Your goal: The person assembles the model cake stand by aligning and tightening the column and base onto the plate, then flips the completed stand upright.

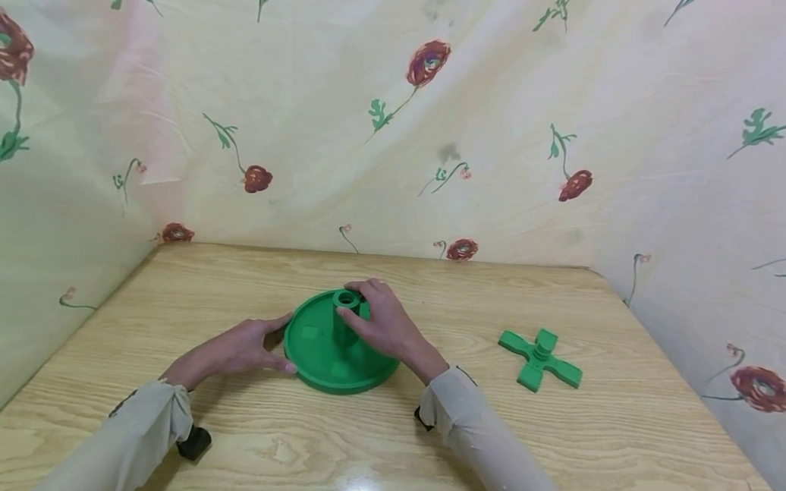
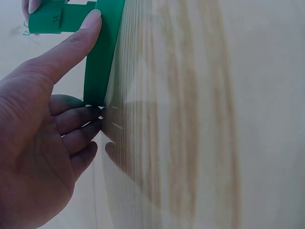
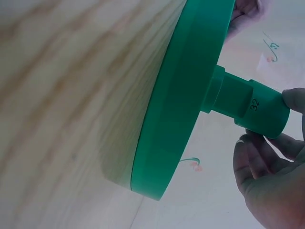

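A round green tray-like base (image 1: 309, 365) with a raised rim lies on the table. From its middle rises a green post (image 1: 344, 320), hollow at the top and marked 32 in the right wrist view. The right hand (image 1: 388, 321) grips the post's upper end between thumb and fingers. At the base's left rim, the left hand (image 1: 249, 346) rests with its thumb and fingers spread apart, the thumb tip (image 2: 91, 19) touching the rim. Its palm stays clear of the base. A green four-armed cross piece (image 1: 541, 360) with a short raised hub lies to the right, untouched.
The light wooden table (image 1: 323, 461) carries everything. A floral cloth (image 1: 347, 120) hangs behind the table and along both sides. Black wrist-camera housings show below the left sleeve (image 1: 140, 433) and the right sleeve (image 1: 482, 434).
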A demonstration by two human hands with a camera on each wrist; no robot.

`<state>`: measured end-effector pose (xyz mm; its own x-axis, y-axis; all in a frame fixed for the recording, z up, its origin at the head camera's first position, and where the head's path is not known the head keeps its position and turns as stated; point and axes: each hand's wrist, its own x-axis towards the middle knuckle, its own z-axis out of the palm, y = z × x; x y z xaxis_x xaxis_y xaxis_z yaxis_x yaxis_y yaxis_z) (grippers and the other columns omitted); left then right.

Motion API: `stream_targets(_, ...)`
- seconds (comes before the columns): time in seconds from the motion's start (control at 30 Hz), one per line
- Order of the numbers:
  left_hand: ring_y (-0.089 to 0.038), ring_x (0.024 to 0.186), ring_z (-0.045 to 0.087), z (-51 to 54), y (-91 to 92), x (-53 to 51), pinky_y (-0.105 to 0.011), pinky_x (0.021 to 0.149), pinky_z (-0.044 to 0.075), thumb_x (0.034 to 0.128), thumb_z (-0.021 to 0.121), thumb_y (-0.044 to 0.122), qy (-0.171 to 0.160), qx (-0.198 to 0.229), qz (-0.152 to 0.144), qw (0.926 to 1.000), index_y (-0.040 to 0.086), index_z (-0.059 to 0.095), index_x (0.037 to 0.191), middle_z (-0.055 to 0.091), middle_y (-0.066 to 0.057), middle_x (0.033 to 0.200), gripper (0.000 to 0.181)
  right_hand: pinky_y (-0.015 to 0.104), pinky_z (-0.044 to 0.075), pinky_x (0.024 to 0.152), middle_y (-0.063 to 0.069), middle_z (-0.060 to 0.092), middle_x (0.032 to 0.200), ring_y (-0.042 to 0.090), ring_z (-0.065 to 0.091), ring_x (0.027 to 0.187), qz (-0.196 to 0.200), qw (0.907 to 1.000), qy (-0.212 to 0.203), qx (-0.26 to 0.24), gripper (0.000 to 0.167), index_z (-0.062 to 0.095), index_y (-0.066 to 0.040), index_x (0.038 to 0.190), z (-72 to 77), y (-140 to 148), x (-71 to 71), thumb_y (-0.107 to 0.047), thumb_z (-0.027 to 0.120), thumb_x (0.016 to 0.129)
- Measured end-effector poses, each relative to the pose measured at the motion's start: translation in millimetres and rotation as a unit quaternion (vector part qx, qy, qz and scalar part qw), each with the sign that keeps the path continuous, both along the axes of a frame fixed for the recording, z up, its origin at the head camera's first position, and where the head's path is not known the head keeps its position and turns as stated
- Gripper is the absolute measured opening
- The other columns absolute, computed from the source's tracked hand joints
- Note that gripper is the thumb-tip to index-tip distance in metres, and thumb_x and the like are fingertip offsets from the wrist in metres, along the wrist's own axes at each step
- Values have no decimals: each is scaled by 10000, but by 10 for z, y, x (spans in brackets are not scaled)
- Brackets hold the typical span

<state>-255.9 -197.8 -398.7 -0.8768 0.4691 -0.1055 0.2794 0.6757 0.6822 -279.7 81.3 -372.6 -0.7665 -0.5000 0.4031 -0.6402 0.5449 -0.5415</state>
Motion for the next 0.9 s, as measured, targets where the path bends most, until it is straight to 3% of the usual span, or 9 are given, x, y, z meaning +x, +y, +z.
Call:
stream_targets(0.73, -423, 1499, 291, -1, -2, -7, -596, 1169, 304, 855, 847, 461, -38, -6, 42, 10000, -85, 277, 1587, 331, -269, 1615, 1076, 474, 490, 1018, 157, 637, 1252, 311, 571, 1196, -95, 9997, -209, -114, 378, 624, 17, 1296, 36, -23, -16, -204, 718, 1005)
stream_targets(0.9, -426, 1499, 288, -13, -5, -12, -597, 1170, 301, 855, 846, 463, -49, -3, 45, 10000, -90, 272, 1585, 324, -273, 1617, 1081, 490, 467, 1054, 171, 626, 1318, 333, 543, 1261, -128, 9993, -338, -83, 451, 598, 20, 1365, 40, -12, 11, -233, 712, 1010)
